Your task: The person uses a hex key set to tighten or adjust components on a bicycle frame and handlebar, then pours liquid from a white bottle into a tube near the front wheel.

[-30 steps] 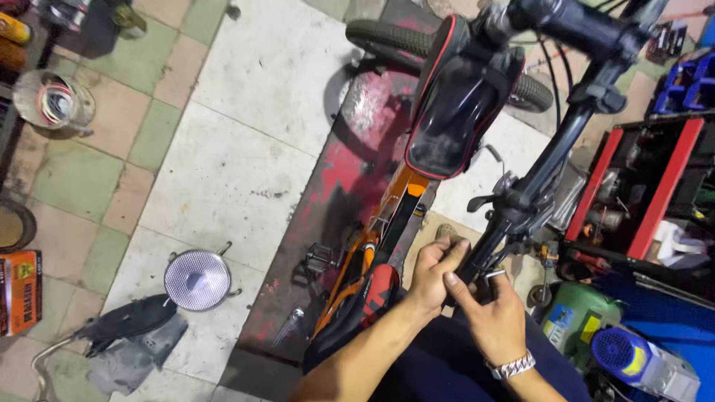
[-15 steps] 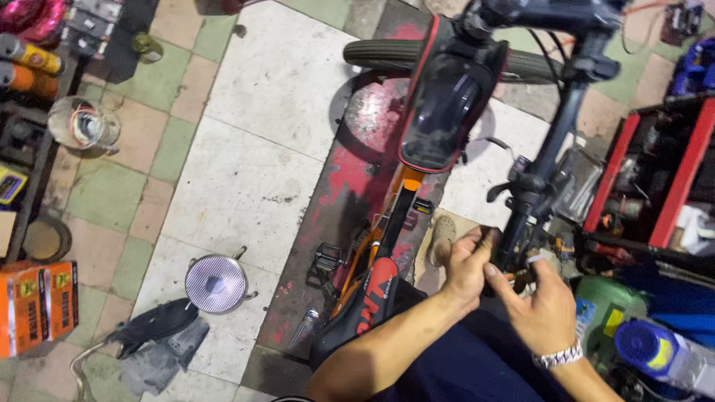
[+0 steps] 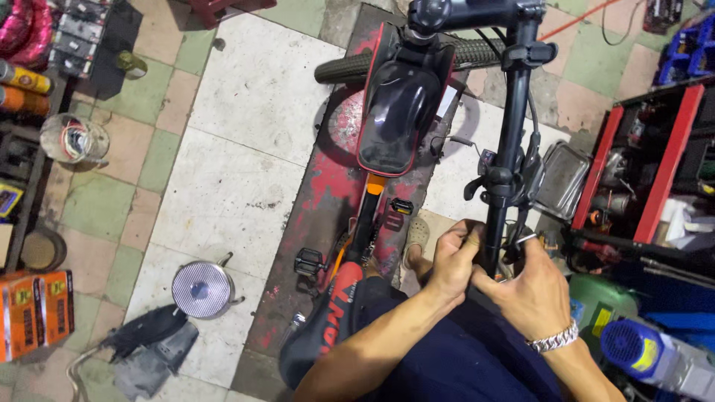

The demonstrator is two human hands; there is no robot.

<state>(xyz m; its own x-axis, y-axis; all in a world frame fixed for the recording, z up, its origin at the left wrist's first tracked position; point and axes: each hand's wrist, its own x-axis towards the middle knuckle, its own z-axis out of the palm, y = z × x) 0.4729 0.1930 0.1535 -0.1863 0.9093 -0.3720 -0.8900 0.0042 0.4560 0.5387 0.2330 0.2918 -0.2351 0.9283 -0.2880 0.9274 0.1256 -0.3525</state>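
Both hands are working at the near end of the black handlebar [image 3: 514, 141] of an orange-and-black bicycle [image 3: 365, 223], low in the head view and just right of centre. The left hand [image 3: 450, 260] is closing around the bar end from the left, fingers curled on it; the right hand [image 3: 532, 286] is pressing in from the right, its fingers bent around the same spot — though whether it is pinching a small part or only the bar I cannot tell, since the fingertips are hiding each other. A silver bracelet [image 3: 553, 339] is sitting on the right wrist.

The bar is looking slim, matte and dark, with a brake lever and shifter clamp [image 3: 506, 182] just beyond the hands and thin cables trailing near them. That is where trouble could be starting, in my judgement: a finger could be snagging a cable or a lever edge, or a small loose piece could be slipping out and dropping to the tiled floor [image 3: 246, 149] among the clutter. The bicycle is standing on a worn red mat [image 3: 320, 223] — a hard sideways push on the bar could be tipping it toward the red tool cabinet [image 3: 633, 171].
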